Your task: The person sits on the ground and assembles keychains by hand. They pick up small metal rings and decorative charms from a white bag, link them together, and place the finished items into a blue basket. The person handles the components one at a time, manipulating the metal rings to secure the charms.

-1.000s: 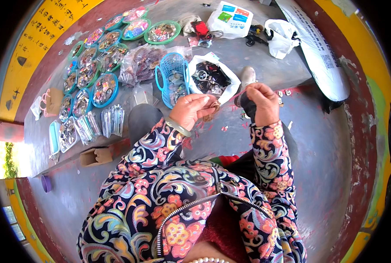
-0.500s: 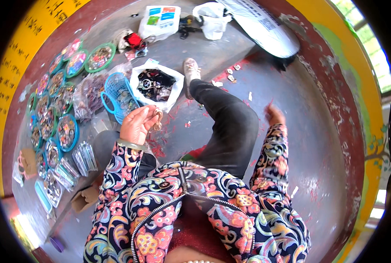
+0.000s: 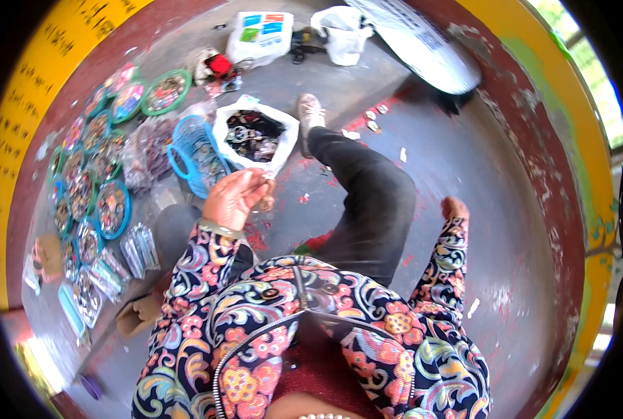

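Observation:
My left hand is raised over the floor, thumb and fingers pinched on a small brownish loop that hangs from the fingertips; its exact kind is blurred. Just beyond that hand stands an open white plastic bag filled with dark small trinkets. Beside the bag, to its left, is a blue plastic basket with a few small items in it. Out to the right, my right hand hangs over bare floor beside my knee, its fingers foreshortened and smeared; nothing shows in it.
Several round baskets of small packaged items crowd the floor at left, near clear packets and a cardboard box. White bags and a large silvery package lie at the far side. Red scraps and paper bits dot the floor.
My left hand has shifted slightly right in the picture, still pinching the loop. My right hand has dropped lower and moved outward to the right. The view has shifted a little.

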A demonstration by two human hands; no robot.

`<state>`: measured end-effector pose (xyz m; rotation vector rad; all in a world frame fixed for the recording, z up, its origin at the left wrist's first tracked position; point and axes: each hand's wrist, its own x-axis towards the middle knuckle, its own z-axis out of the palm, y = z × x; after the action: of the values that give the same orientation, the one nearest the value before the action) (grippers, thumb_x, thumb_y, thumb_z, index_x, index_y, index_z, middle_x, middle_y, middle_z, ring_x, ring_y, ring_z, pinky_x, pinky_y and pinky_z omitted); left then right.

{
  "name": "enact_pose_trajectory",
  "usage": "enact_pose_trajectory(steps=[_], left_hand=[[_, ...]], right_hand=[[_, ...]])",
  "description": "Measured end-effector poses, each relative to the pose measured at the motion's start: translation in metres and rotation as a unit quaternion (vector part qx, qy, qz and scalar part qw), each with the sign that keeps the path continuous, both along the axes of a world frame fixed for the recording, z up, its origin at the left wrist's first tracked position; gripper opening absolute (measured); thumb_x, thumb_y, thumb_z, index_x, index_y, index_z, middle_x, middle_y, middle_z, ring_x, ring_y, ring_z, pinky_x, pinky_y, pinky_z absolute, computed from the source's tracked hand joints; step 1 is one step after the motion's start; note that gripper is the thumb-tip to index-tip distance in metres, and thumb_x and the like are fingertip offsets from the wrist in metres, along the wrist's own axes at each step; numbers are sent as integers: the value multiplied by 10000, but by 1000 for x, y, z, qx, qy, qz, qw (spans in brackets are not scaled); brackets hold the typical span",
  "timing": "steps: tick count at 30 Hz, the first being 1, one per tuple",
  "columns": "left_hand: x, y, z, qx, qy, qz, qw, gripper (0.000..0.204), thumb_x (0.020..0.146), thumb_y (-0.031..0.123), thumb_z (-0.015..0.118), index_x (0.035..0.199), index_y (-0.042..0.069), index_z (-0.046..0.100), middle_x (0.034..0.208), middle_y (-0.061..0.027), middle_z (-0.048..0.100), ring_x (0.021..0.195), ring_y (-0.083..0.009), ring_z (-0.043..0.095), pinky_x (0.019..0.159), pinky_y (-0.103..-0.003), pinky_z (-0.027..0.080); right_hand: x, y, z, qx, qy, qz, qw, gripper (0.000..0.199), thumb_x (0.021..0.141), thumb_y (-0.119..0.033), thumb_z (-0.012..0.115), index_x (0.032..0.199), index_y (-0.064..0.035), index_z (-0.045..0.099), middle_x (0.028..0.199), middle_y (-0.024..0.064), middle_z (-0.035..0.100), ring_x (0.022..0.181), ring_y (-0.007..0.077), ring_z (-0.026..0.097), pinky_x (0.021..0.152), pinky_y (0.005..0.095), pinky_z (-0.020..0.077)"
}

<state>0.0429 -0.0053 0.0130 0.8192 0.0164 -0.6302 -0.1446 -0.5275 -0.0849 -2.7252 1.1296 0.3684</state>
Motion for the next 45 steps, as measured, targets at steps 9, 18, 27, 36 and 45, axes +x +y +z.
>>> enact_pose_trajectory(steps=[9,18,27,36,45], left_hand=[[-17,0,31,-37,-40,44,998,230,892,115,456,1025,-44,557,1021,-148,581,920,-222,589,806,-298,492],[-18,1,24,-41,-47,96,993,237,903,114,441,1042,-49,542,1077,-133,551,935,-201,579,814,-273,495],[-14,-8,8,-46,-18,85,995,217,880,71,476,1052,-48,535,1024,-125,569,901,-177,582,795,-266,496],[-13,-11,-1,30,-4,91,995,210,839,56,538,1024,-36,577,977,-116,608,836,-161,608,728,-247,512],[-14,-6,-1,62,-7,83,995,201,847,84,536,1003,-33,584,927,-101,621,790,-144,616,668,-238,525]], right_hand=[[166,276,154,615,-299,188,705,267,787,-111,592,1035,-13,573,938,54,606,848,124,556,688,225,419],[175,343,126,696,-245,226,636,185,792,-118,620,956,-34,637,886,18,602,773,93,534,687,227,424],[170,342,108,636,-296,192,687,176,810,-170,603,944,-74,664,865,3,594,659,51,494,509,179,378],[168,346,100,602,-349,203,688,137,770,-95,639,896,-57,678,854,18,587,663,67,496,512,180,383],[165,348,105,601,-355,206,685,129,755,-43,642,880,-37,675,777,25,601,672,73,507,556,185,390]])
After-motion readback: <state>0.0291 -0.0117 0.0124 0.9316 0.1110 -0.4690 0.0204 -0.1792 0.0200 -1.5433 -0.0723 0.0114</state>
